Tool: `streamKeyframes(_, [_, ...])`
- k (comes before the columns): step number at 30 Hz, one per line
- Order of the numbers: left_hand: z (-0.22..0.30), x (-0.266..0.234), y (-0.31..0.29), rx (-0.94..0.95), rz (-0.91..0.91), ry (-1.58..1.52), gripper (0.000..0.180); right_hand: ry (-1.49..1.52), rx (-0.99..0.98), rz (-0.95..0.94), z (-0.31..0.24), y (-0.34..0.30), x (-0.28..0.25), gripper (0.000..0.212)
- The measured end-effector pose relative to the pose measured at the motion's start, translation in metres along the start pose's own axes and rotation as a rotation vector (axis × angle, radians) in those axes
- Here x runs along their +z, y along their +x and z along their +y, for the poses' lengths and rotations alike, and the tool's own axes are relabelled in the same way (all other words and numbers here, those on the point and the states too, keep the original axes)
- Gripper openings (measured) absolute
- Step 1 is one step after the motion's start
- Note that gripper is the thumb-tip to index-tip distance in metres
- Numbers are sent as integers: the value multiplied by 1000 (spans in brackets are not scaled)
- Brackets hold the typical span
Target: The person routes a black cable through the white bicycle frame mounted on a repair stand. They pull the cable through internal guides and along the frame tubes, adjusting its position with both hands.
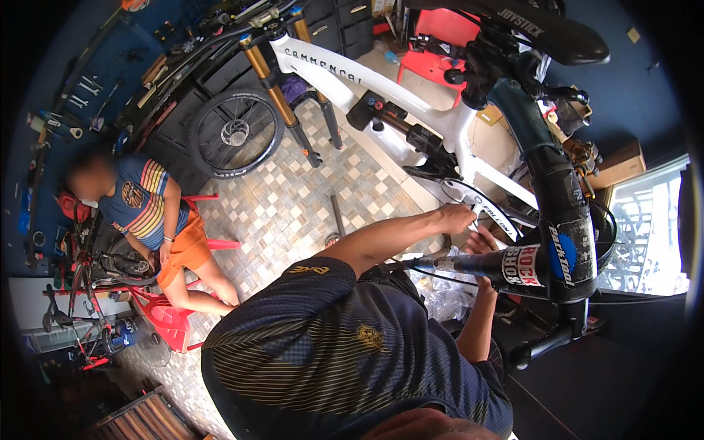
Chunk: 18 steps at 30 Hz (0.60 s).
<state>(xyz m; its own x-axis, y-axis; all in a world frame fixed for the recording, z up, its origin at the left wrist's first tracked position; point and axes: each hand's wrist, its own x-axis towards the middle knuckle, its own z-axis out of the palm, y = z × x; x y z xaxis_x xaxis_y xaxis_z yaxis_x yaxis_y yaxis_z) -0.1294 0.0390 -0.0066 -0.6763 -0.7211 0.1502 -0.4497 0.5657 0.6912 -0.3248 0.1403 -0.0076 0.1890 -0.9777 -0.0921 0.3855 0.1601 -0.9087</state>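
Observation:
A white mountain bike frame (389, 92) with a gold-legged suspension fork (268, 76) hangs from a black repair stand (561, 202). My left hand (456, 218) reaches the lower frame from the left, its fingers closed beside a curved black-and-white part (500, 220). A small pale, shiny thing shows at its fingertips, too small to name. Just below, my right hand (481, 241) has its fingers bent against the same area. The stand's tube crosses in front of my right wrist, and what those fingers hold is hidden.
A person (150, 213) sits on a red chair (163, 319) at the left. A loose wheel (236, 133) leans against dark drawers. Another red chair (434, 53) stands behind the frame. Clear plastic wrapping (444, 293) lies below my hands. Tools (88, 86) hang on the blue wall.

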Motion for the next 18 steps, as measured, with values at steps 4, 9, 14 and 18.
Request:
streamKeyframes(4, [-6, 11, 1, 41, 103, 75, 17, 674, 247, -159, -13, -27, -28, 64])
streamKeyframes(9, [8, 6, 7, -58, -96, 184, 19, 632, 484, 21, -54, -39, -20, 69])
streamKeyframes(14, [5, 10, 10, -90, -187, 232, 23, 110, 361, -76, -63, -27, -33, 50])
streamKeyframes(18, [0, 24, 1, 57, -55, 87, 19, -277, 339, -52, -55, 13, -18, 47])
